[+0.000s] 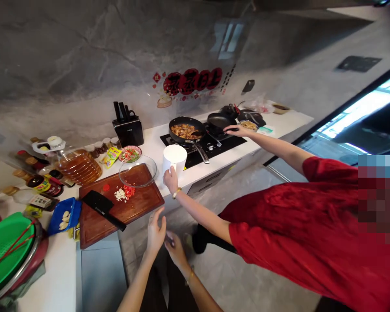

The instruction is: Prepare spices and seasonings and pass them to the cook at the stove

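My left hand (156, 232) and my right hand (174, 247) are held together below the counter edge, fingers loosely spread and touching each other, holding nothing that I can see. They hover just off the corner of a wooden cutting board (139, 203), which carries a black cleaver (102, 209) and a small pile of chopped garlic and red chilli (124, 193). A person in a red top stands to my right; one of their hands grips a white jug (174, 158), the other reaches to the stove.
A clear glass bowl (138, 171) sits on the board's far end. A pan of browned food (186, 129) and a black pan (219, 120) are on the hob. Knife block (128, 128), oil bottle (79, 166), sauce bottles, blue tray (64, 215) and green colander (3, 249) line the counter.
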A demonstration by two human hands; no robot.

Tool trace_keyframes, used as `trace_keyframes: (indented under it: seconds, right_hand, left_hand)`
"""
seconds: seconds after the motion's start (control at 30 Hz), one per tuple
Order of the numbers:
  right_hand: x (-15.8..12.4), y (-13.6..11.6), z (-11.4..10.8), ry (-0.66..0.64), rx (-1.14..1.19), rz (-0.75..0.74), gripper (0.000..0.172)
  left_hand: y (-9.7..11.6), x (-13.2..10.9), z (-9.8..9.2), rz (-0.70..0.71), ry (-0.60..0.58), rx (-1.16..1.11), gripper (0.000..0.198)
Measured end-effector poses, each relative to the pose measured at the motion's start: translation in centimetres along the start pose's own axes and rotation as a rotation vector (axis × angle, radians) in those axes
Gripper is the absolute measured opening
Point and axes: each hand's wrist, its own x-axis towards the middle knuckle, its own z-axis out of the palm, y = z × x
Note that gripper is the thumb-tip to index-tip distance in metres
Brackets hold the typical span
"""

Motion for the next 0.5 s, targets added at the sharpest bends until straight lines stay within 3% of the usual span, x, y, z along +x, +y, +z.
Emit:
trace_keyframes:
  seconds: [0.1,0.23,0.33,0.5]
  right_hand:
    - [-5.5,3.4,1.0,0.081,-0.047,0.006,0.043]
    - [-11.0,6.3,1.2,0.236,-0.236,-0.078,0.052]
    - [-13.5,4.7,1.2,0.204,-0.307,-0.188,0.046]
    - [-18.5,-1.5,1.3,-0.018,-0.285,-0.392,0.031]
  left_hand:
    - [1.4,-4.0,-1.0,-0.064,-0.015,-0.042,0.025]
    - [5.8,-6.1,-0.9,-0.100,0.031,-0.193,0.027]
    - [9.6,-7.5,-1.2,-0.099,0.110,-0.267,0.028]
    - [14.6,-12.6,-1.9,-0.127,0.202,-0.360,0.028]
